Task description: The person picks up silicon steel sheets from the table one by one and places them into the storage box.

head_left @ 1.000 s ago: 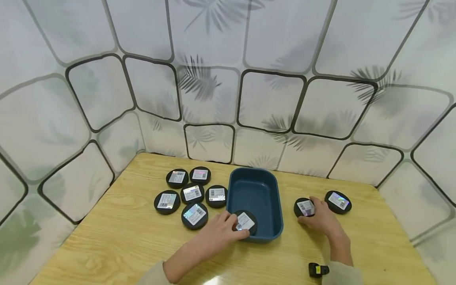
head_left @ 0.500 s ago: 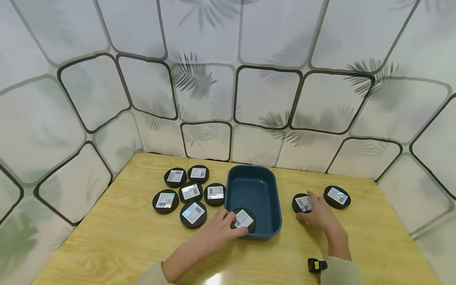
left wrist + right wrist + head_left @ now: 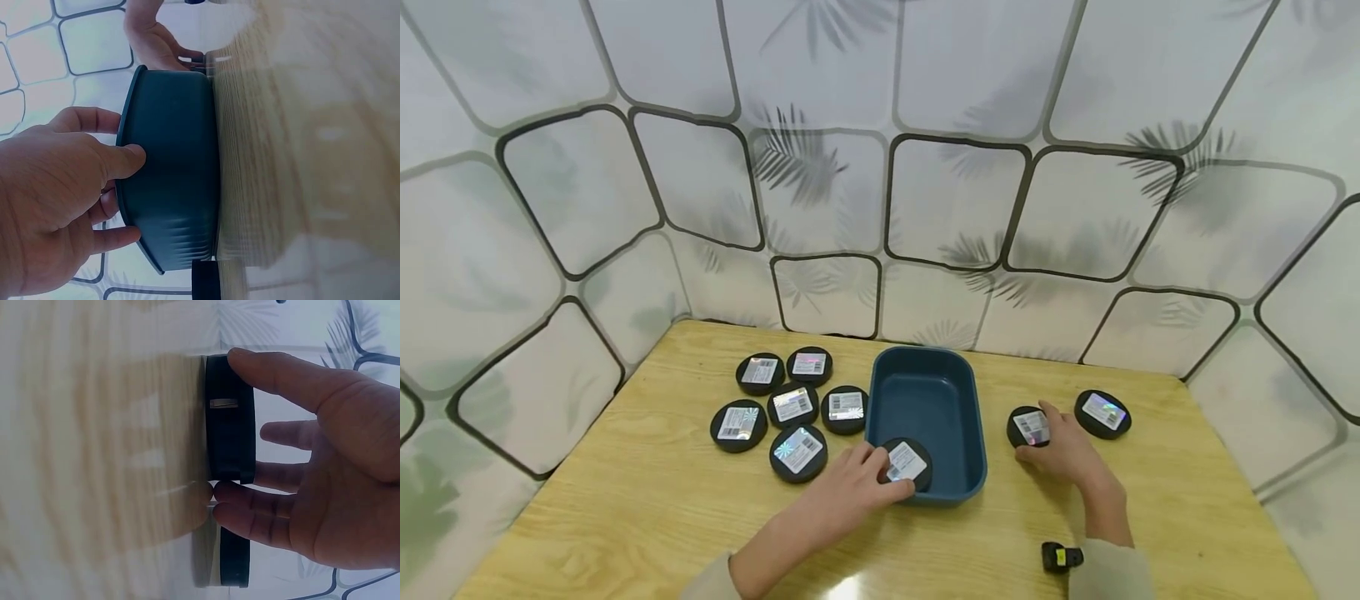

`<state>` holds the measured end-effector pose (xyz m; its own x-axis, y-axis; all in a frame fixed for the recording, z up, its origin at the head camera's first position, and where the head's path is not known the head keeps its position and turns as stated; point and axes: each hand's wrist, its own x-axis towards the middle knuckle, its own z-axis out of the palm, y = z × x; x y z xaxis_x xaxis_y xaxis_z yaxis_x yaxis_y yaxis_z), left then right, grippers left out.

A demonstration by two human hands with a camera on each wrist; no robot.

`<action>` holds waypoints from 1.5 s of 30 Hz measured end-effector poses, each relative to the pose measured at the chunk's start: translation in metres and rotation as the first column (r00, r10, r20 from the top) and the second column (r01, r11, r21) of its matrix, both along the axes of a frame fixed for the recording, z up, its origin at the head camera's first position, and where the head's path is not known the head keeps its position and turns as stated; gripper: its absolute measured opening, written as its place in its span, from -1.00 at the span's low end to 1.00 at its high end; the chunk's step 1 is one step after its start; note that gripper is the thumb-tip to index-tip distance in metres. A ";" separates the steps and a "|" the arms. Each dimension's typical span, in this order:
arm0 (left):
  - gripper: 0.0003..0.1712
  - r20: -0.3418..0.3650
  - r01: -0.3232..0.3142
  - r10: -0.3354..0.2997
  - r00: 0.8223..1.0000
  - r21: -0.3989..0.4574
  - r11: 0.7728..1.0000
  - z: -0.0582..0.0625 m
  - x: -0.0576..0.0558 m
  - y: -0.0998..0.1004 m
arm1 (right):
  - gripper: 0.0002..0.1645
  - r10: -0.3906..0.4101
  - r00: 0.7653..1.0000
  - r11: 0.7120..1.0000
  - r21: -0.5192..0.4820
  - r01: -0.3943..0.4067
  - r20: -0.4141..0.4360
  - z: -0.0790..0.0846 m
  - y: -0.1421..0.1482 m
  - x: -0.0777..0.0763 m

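Note:
In the head view, my left hand (image 3: 848, 492) is at the near-left corner of a blue rectangular bin (image 3: 973, 417). The left wrist view has its thumb against the bin's outer wall (image 3: 175, 162), with the index finger reaching behind the rim, so the hand grips that edge. Inside this corner lies a black round disc (image 3: 910, 460) with a white barcode label, partly covered by the fingers. To the right of the bin, my right hand (image 3: 1067, 446) pinches another labelled black disc (image 3: 1027, 427) on the table. Seen from the right wrist, that disc (image 3: 231, 431) sits between thumb and fingers.
Several more labelled black discs (image 3: 792, 406) lie grouped left of the bin. One further disc (image 3: 1102, 414) lies beyond the right hand. A small black device (image 3: 1058, 557) is by the right wrist. The wooden table (image 3: 647, 500) backs onto patterned fabric walls (image 3: 955, 200).
The head view has drifted slightly, so everything appears a little further left. Both hands keep their places relative to the bin and the discs.

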<state>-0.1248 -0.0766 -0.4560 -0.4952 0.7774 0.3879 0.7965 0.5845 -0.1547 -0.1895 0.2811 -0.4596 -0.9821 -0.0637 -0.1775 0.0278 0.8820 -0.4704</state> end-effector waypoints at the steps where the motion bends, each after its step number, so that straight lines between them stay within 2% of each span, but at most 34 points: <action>1: -0.60 -0.007 0.002 -0.001 1.000 0.002 1.000 0.000 0.000 0.000 | 0.15 0.000 1.000 1.000 -0.004 0.000 0.001 0.000 0.000 0.000; 7: -0.61 0.005 0.010 -0.010 1.000 -0.008 1.000 -0.001 0.002 -0.003 | 0.18 0.017 1.000 1.000 -0.020 -0.017 -0.001 -0.002 0.001 0.002; 14: -0.63 0.020 0.013 -0.013 1.000 -0.022 1.000 -0.002 0.005 0.002 | 0.18 -0.002 1.000 1.000 -0.012 0.002 0.003 -0.002 0.003 0.006; 22: -0.60 0.088 -0.005 0.009 0.996 -0.046 0.999 -0.003 0.007 0.000 | 0.22 0.017 1.000 1.000 -0.023 -0.018 -0.026 -0.007 0.001 0.002; 27: -0.61 0.096 -0.005 0.008 0.995 -0.039 0.999 -0.002 0.006 0.002 | 0.20 0.045 0.998 0.999 0.002 -0.045 -0.044 -0.005 0.002 0.000; 31: -0.61 0.074 -0.007 0.009 0.997 -0.028 1.000 -0.003 0.004 0.002 | 0.19 0.041 0.998 0.999 0.014 -0.041 -0.039 0.001 0.001 0.000; 37: -0.65 -0.046 -0.005 0.005 0.999 -0.002 1.000 -0.005 -0.001 0.002 | 0.19 0.024 0.999 1.000 -0.006 -0.024 -0.039 0.007 -0.003 0.001; 45: -0.67 -0.060 -0.002 0.002 0.998 0.004 1.000 -0.004 -0.002 0.001 | 0.21 0.028 0.997 0.999 -0.026 -0.029 -0.071 0.007 -0.005 0.005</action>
